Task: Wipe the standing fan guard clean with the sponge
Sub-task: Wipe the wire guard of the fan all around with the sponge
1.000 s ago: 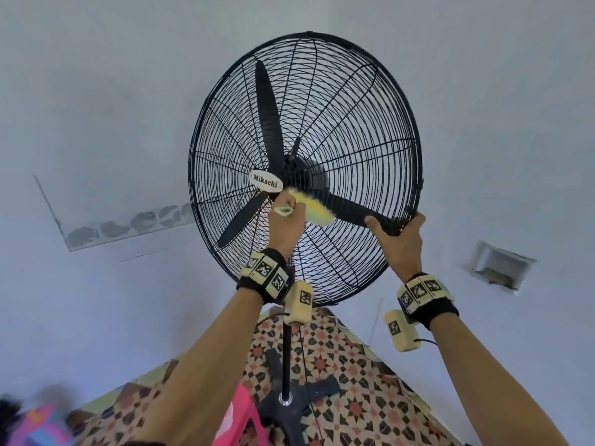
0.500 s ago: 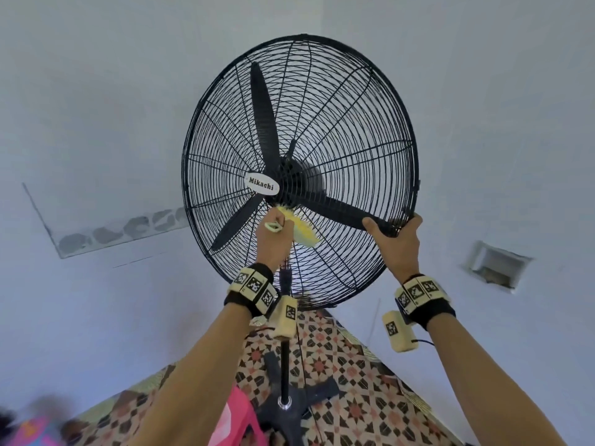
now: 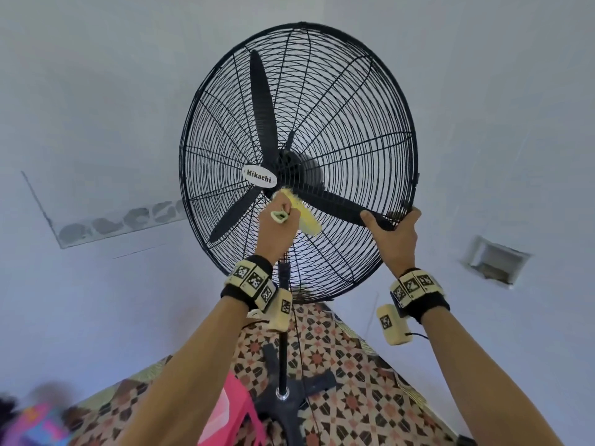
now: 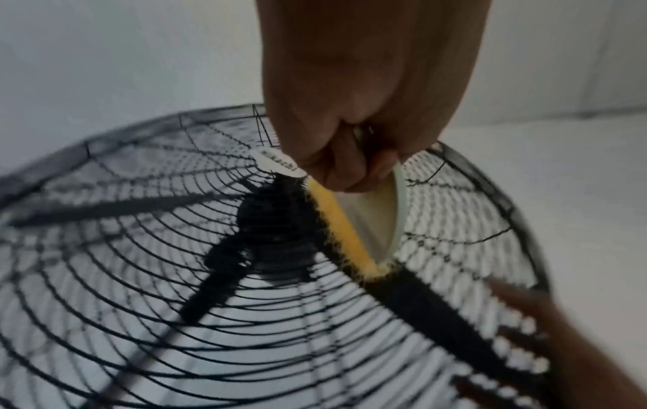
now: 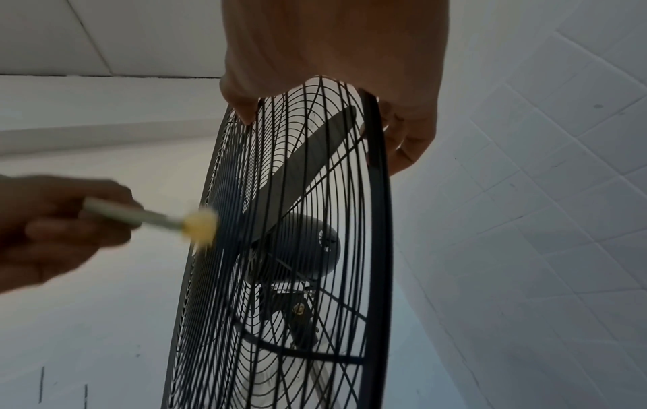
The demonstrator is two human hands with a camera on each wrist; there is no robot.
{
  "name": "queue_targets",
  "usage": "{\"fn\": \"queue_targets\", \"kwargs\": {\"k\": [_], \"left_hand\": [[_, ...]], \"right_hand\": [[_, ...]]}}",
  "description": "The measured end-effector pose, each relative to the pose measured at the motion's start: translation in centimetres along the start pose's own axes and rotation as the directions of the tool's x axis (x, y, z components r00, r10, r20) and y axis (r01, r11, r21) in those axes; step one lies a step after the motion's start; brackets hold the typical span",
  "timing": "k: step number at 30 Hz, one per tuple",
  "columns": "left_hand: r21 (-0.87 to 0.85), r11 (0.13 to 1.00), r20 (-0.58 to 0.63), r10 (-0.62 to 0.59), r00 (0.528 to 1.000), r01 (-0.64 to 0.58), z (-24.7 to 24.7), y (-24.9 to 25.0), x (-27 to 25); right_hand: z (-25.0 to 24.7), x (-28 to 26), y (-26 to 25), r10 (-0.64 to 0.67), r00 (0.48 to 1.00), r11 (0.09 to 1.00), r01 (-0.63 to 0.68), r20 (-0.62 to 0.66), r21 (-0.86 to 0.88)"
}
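Note:
A black standing fan with a round wire guard (image 3: pixel 338 101) and a white "Mikachi" badge (image 3: pixel 260 179) stands before me. My left hand (image 3: pixel 279 217) grips the pale handle of a yellow sponge brush (image 3: pixel 306 217), whose yellow pad presses on the guard just below the badge. The left wrist view shows the yellow pad (image 4: pixel 344 232) against the wires, held by the left hand (image 4: pixel 350 166). My right hand (image 3: pixel 394 230) grips the guard's lower right rim; in the right wrist view the right hand (image 5: pixel 402 132) has its thumb on the front wires and its fingers behind the rim (image 5: pixel 380 221).
The fan's pole (image 3: pixel 282 336) runs down to a black base (image 3: pixel 286 403) on a patterned tile floor (image 3: pixel 354 381). A pink object (image 3: pixel 222 410) sits beside the base. Pale walls surround the fan, with a recessed box (image 3: pixel 492 262) at the right.
The left hand with the sponge brush dropped below the badge half a second ago and has since come back up to just under it. The right hand keeps its hold on the rim.

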State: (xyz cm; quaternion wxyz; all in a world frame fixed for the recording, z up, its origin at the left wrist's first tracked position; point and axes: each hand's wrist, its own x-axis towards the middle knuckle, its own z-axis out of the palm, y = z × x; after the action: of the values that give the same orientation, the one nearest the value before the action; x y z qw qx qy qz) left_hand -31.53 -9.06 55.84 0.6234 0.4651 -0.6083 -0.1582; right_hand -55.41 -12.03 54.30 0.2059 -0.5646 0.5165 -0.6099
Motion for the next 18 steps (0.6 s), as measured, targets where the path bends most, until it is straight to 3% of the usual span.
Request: {"fn": "queue_targets", "kwargs": {"k": [3,10,13,15,18], "left_hand": [[-0.199,0.980,0.009,-0.014,1.000,0.016,1.2,1.7,0.1],[-0.024,0.985,-0.082,-0.174,0.981,0.172,2.6,-2.0,-2.9],[0.018,0.994,-0.069,-0.107,0.992,0.108,2.1,-0.1,-1.5],[-0.060,0.998,-0.059,-0.017,0.998,0.013,2.6,1.7,-0.9],[-0.130,0.990,-0.022,-0.054,0.998,0.051,3.6,1.8,-1.6]], "right_hand": [[0.0,0.0,0.2,-0.002,1.000,1.000,0.002,0.002,0.009],[-0.1,0.4,0.0,0.035,0.999,0.999,-0.035,-0.004,0.013],[0.2,0.1,-0.1,0.018,1.000,1.000,-0.018,-0.008,0.023],[0.4,-0.1,-0.2,-0.008,1.000,1.000,0.008,-0.016,0.024],[0.2,-0.1,-0.1,-0.007,1.000,1.000,0.007,-0.011,0.022]]}}
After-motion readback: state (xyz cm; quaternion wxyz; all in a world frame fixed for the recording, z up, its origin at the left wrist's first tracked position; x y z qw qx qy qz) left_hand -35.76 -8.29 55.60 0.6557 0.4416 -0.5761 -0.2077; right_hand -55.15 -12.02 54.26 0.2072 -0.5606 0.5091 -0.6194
